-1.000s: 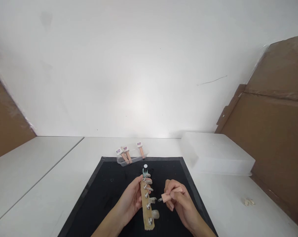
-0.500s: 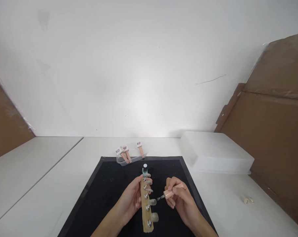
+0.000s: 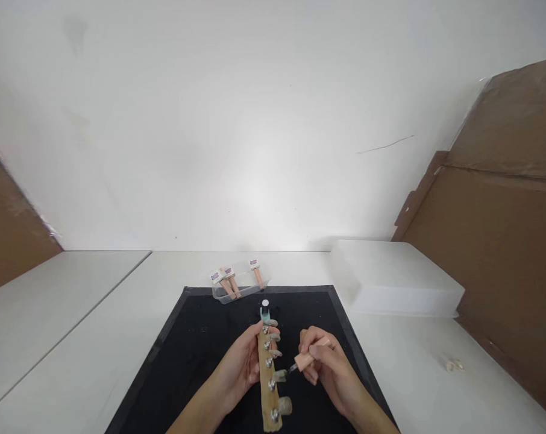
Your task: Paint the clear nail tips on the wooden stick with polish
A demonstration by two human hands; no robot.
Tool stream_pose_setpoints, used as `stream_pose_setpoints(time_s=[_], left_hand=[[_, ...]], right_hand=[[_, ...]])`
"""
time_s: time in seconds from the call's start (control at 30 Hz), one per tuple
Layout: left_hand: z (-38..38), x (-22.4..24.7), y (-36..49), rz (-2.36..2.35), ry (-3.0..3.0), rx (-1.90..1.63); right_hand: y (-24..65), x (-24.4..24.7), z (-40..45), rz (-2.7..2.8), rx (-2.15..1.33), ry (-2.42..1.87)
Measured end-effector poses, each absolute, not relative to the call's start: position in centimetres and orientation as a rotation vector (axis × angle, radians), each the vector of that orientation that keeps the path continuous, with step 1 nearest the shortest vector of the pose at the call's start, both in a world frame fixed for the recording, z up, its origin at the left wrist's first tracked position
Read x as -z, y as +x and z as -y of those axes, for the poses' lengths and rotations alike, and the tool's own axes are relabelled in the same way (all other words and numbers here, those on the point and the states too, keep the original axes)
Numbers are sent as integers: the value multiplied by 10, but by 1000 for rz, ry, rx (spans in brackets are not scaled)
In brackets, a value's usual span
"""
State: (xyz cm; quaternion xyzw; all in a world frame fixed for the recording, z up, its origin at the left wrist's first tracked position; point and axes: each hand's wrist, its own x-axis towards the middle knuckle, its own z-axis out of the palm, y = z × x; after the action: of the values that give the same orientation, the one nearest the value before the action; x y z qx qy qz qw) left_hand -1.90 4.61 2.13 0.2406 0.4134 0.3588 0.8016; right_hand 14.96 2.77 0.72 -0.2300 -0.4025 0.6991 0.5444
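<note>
My left hand point(image 3: 242, 363) grips a wooden strip point(image 3: 268, 395) near its far end, fingers wrapped behind it. Along the strip run several silver metal mounts, each carrying a translucent false nail pointing right; the nearest false nail point(image 3: 285, 405) is the widest. In my right hand point(image 3: 323, 361) is a nail polish brush point(image 3: 304, 361) with a pink cap handle, pinched between fingers and thumb. Its bristles reach the edge of the second-nearest false nail point(image 3: 279, 376). A teal bottle point(image 3: 265, 313) with a white-topped dark cap shows just beyond the strip's far end.
Under my hands lies a black mat point(image 3: 200, 355) on a white table. Behind it, a clear tray point(image 3: 248, 292) holds several pink-handled items with white labels. A white box point(image 3: 402, 283) stands at right, and small pale bits point(image 3: 454, 364) lie on the table near the brown cardboard point(image 3: 503, 241).
My right hand has shifted slightly left and the brush tip has come down to the second-nearest false nail. The strip's near end has dipped a little.
</note>
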Motion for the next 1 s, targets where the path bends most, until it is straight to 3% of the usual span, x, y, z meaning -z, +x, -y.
stream_pose_setpoints(time_s=[1.0], left_hand=[[-46, -13, -19, -847, 558, -750]], right_hand=[[155, -14, -27, 1029, -1623, -586]])
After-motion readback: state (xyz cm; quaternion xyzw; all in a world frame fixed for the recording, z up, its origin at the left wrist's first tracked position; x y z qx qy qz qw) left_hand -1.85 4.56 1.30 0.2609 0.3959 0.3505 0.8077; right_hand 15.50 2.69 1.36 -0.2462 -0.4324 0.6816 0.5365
